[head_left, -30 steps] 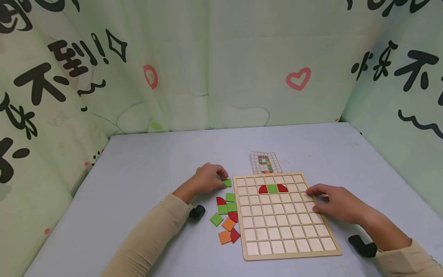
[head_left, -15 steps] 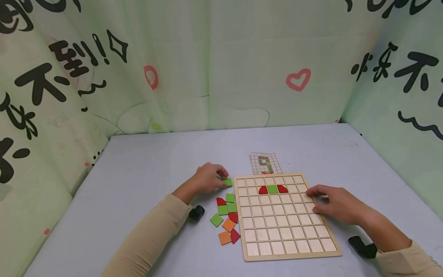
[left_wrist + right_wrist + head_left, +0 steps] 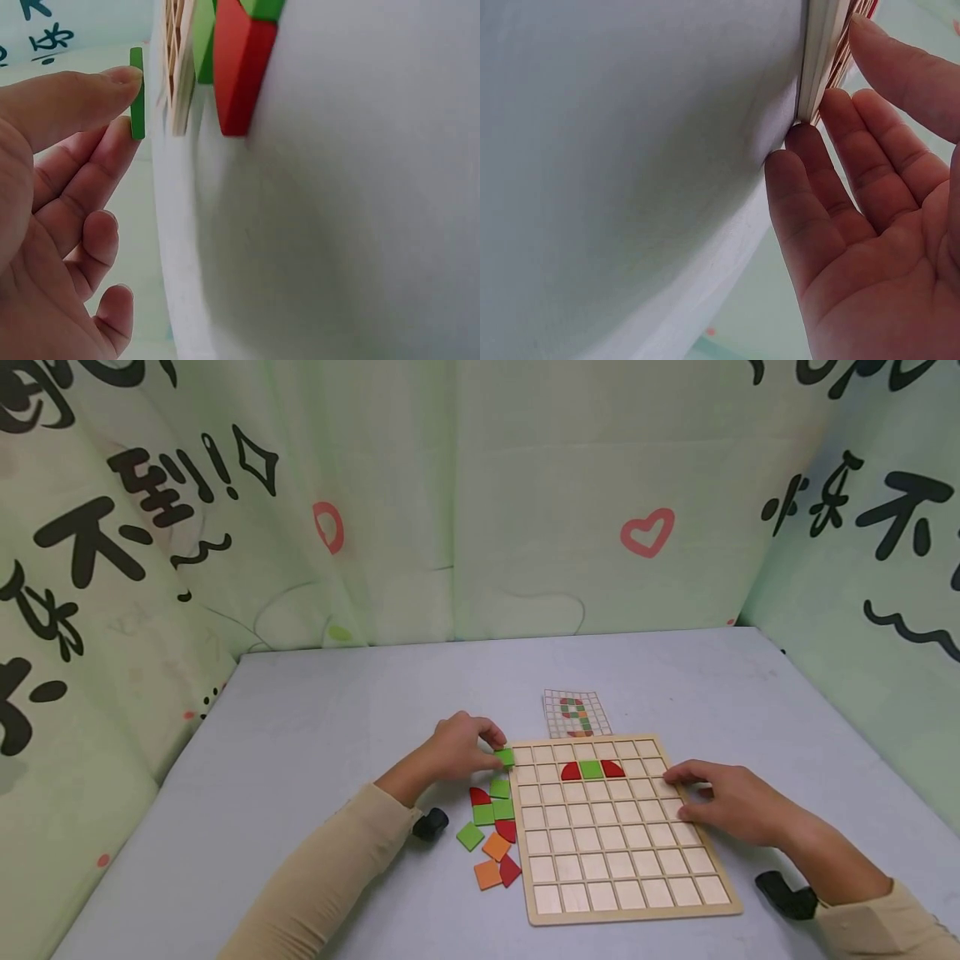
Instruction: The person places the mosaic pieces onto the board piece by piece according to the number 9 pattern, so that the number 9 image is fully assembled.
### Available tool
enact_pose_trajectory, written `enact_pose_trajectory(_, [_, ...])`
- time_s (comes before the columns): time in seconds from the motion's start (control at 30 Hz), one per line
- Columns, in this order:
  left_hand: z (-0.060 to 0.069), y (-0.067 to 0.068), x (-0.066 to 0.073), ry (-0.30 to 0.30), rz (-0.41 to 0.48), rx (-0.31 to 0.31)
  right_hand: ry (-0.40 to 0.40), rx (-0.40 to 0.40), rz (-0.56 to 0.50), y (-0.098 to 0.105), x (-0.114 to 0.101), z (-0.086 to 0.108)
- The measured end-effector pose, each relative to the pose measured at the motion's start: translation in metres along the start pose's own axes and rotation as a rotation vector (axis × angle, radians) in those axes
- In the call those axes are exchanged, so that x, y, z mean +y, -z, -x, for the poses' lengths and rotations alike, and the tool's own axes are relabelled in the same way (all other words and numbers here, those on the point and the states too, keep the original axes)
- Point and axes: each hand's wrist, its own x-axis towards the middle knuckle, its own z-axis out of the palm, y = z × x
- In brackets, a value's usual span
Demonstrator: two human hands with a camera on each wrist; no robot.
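My left hand (image 3: 459, 747) pinches a green square tile (image 3: 137, 94) between thumb and fingers. In the head view this tile shows at the upper left corner of the wooden grid board (image 3: 633, 912), lifted off the table in the left wrist view. The right hand (image 3: 738, 800) rests at the board's right edge, its fingertips (image 3: 802, 139) touching the frame and its fingers only slightly bent. Within the second row of the grid lie a green square (image 3: 591, 769) and two red quarter-round tiles, one (image 3: 572, 771) on its left and one (image 3: 612, 768) on its right.
Loose green squares (image 3: 470, 836), orange squares (image 3: 487, 874) and red quarter-rounds (image 3: 509, 871) lie left of the board. A pattern card (image 3: 555, 718) sits behind it. Printed curtains (image 3: 525, 527) enclose the white table (image 3: 337, 693) at the back and sides.
Over the last half second my left hand has moved right with the green tile, from beside the board to its upper left corner. My right hand has stayed in place.
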Motion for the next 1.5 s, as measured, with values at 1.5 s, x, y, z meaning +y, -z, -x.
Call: enact_pose_trajectory(1.5, [-0.006,-0.039,0.056,-0.188,-0.074,-0.083,-0.013,-0.004,0.008,0.001,-0.001,0.000])
